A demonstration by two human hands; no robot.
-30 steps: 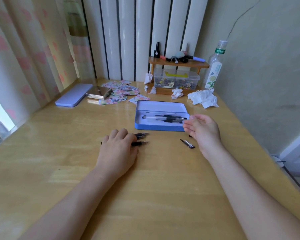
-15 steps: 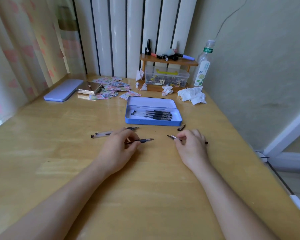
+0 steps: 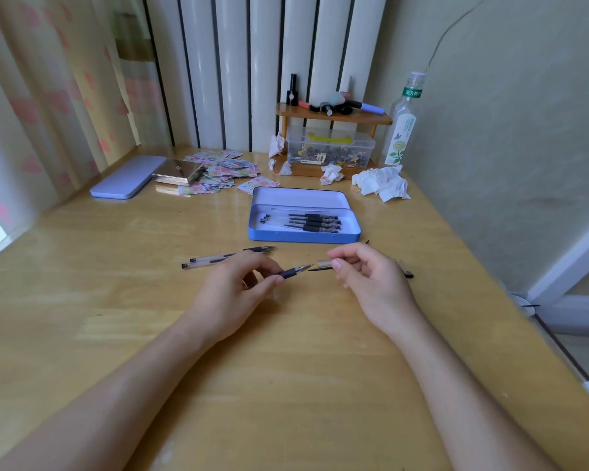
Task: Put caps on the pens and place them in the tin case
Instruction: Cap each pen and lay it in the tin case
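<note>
My left hand (image 3: 233, 292) grips an uncapped pen (image 3: 295, 271) by its dark grip, tip pointing right. My right hand (image 3: 371, 278) pinches a clear pen cap (image 3: 322, 265) with a black clip, its mouth a short gap from the pen tip. Two more uncapped pens (image 3: 225, 257) lie on the table just beyond my left hand. The open blue tin case (image 3: 303, 236) sits behind both hands with several capped pens (image 3: 303, 222) inside. A loose cap (image 3: 407, 270) lies right of my right hand, partly hidden by it.
The case's lid (image 3: 125, 180) lies at the far left beside a shiny box (image 3: 177, 171) and scattered stickers (image 3: 228, 169). A small wooden shelf (image 3: 334, 117), a plastic box (image 3: 330, 149), crumpled tissues (image 3: 381, 185) and a bottle (image 3: 402, 124) stand at the back. The table edge (image 3: 524, 334) runs along the right.
My right hand left the case, came down to the table and picked up a cap. My left hand lifted one pen off the table; pen and cap now face each other.
</note>
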